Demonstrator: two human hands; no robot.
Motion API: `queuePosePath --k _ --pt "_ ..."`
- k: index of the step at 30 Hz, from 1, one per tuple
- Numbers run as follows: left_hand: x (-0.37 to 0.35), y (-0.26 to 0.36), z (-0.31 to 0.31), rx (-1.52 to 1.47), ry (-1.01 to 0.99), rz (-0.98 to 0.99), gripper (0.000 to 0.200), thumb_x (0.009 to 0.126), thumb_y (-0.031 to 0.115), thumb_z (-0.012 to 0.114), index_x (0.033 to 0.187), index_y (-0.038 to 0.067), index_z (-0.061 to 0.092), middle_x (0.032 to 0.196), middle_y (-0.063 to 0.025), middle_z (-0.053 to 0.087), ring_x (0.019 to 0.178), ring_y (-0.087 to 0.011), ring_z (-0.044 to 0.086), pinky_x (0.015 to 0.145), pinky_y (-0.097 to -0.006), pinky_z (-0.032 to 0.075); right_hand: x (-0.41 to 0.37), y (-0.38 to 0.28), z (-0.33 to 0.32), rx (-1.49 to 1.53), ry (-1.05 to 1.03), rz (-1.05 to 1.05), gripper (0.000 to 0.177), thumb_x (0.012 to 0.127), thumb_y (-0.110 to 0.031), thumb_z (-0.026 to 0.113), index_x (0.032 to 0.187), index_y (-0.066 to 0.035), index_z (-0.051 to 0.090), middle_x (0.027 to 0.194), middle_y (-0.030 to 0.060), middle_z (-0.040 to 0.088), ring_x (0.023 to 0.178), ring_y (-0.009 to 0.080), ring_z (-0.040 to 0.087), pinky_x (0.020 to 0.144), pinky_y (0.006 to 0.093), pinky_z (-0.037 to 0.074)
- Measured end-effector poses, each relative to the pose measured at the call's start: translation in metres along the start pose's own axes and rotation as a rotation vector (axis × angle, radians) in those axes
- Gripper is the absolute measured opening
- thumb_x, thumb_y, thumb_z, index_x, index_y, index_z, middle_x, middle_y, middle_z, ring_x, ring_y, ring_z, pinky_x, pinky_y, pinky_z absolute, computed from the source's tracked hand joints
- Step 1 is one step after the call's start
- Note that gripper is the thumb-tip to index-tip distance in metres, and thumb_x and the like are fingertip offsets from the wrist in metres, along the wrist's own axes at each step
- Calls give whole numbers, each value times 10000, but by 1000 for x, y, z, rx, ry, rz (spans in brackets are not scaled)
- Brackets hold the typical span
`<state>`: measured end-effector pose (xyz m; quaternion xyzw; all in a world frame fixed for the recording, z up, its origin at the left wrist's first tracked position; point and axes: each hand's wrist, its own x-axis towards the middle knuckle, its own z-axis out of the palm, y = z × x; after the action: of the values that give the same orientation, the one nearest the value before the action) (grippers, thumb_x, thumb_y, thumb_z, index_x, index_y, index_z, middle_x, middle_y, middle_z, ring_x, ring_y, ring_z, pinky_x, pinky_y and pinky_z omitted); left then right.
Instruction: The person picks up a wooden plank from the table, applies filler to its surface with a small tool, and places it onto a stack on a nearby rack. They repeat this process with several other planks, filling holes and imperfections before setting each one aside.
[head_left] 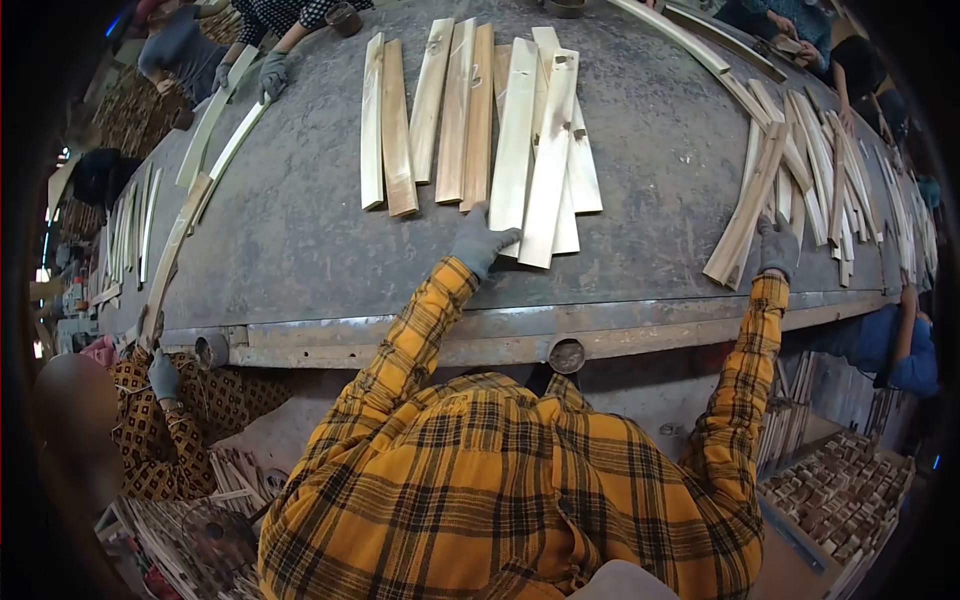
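Observation:
My left hand (pixel 482 240), in a grey glove, touches the lower end of a pale wooden slat (pixel 515 140) on the dark metal table (pixel 320 250). Its fingers are partly spread, and a knotted slat (pixel 551 170) lies just right of them. Several other slats, pale and light brown, lie side by side further left, such as a brown slat (pixel 398 130). My right hand (pixel 777 246), also gloved, is at the lower end of the slat pile on the right, beside a brown slat (pixel 745 210). Its fingers are partly hidden by the glove's back and the wood.
A gloved person at the upper left handles slats (pixel 215 120); another at the lower left holds a long slat (pixel 172 250). More people stand at the right. Round metal cups (pixel 567 355) line the table edge. Stacked wood blocks (pixel 840 490) lie below right.

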<state>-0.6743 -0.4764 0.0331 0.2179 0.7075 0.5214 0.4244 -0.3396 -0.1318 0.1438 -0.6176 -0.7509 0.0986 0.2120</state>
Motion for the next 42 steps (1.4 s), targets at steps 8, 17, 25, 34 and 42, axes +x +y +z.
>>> queuePosePath --k 8,17,25,34,42 --pt "-53 -7 39 256 254 249 617 760 28 542 1340 110 349 1036 -191 523 791 -280 605 659 -383 520 -151 -151 55 564 -687 48 256 873 -282 614 1014 -80 683 776 16 688 623 50 551 542 189 422" --pt "-81 49 86 771 155 577 1021 615 515 746 1355 -25 295 1176 -205 419 1133 -372 394 946 -453 356 -142 -139 80 1217 -889 400 345 830 -80 609 1145 43 542 979 114 631 845 205 635 720 281 544" --pt "-3 31 72 793 108 47 847 694 250 711 1387 49 269 1197 -222 396 1019 -365 510 858 -396 452 -35 -32 67 317 -361 33 347 842 -223 615 1101 8 600 881 149 673 862 229 650 729 311 499" --pt "-40 -6 -6 -703 -445 -222 568 674 9 586 1212 -2 403 853 -82 506 644 -156 491 553 -287 453 -107 -77 67 552 -438 25 273 856 -166 604 1110 -72 638 831 39 658 580 96 547 530 235 454" --pt "-77 -10 5 -1063 -811 -329 284 672 38 541 936 -47 480 712 -86 497 622 -151 477 563 -259 394 -188 -163 54 766 -774 225 209 850 -218 646 980 -61 689 756 -1 649 483 42 467 446 192 386"
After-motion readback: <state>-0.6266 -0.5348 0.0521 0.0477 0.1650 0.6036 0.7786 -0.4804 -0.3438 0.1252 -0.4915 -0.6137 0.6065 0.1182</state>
